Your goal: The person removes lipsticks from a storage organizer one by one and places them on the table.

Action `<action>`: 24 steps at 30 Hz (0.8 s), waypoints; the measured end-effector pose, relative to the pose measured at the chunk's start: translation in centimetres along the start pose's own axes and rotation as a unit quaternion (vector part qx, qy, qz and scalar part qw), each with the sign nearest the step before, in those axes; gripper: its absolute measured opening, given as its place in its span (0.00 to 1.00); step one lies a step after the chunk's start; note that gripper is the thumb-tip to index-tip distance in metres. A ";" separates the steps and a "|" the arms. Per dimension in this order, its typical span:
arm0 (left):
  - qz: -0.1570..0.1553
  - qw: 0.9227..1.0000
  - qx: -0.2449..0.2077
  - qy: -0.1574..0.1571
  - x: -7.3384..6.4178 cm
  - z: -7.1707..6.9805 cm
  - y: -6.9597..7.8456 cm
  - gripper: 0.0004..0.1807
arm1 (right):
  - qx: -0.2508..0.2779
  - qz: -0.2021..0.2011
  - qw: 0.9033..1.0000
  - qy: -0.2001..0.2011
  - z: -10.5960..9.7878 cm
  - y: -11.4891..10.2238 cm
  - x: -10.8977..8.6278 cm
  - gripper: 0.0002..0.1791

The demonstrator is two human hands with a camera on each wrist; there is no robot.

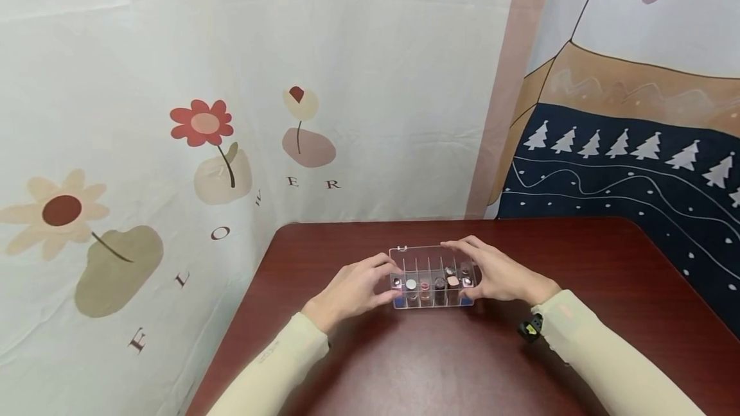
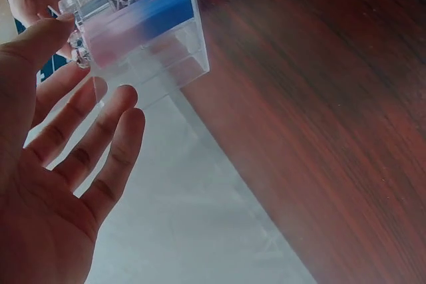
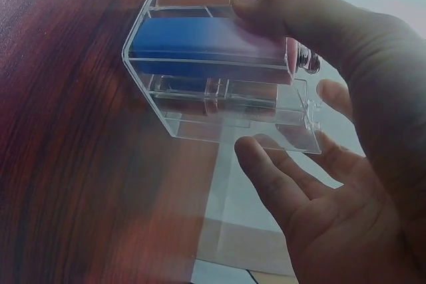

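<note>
A clear plastic organizer [image 1: 426,306] stands on the table, with upright dividers and several small capped containers in its compartments. In the head view a blue piece [image 1: 399,301] shows at its left end, and another at its right. My left hand [image 1: 357,284] is at the left end, thumb and index finger about the corner; its other fingers spread apart in the left wrist view. My right hand [image 1: 498,273] spans the right end, thumb at the front, fingertips at the back upper edge. A blue-to-pink piece [image 3: 200,41] lies below that thumb.
The dark red tabletop [image 1: 405,364] runs around the organizer. A pale curtain [image 1: 376,82] printed with flowers hangs behind and to the left. To the right is a patterned cloth [image 1: 624,178] with white trees. A black and yellow device [image 1: 529,328] sits by the right sleeve.
</note>
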State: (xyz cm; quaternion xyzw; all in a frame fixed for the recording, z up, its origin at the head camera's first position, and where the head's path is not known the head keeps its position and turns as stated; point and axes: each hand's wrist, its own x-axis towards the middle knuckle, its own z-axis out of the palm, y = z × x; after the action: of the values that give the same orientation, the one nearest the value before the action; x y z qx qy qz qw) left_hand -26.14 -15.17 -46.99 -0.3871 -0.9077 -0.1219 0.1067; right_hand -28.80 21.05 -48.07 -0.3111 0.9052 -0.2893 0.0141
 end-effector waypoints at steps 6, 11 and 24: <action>0.004 1.000 0.016 -0.006 0.1 0.3 -0.3 0.18 | -0.003 -0.004 1.000 -0.001 0.0 0.0 0.0 0.60; 0.009 1.000 0.016 -0.012 0.3 0.5 -0.4 0.16 | -0.006 -0.004 1.000 0.000 -0.1 0.0 0.1 0.60; -0.005 0.999 -0.031 -0.024 0.6 0.6 -0.5 0.15 | -0.002 0.004 1.000 -0.002 0.0 0.2 0.2 0.60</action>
State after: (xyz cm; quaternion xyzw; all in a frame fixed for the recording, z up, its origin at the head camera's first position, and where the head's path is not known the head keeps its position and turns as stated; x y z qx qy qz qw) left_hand -26.98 -14.93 -47.45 -0.3881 -0.9079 -0.1408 0.0721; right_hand -29.02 21.07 -48.12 -0.3084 0.9067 -0.2872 0.0161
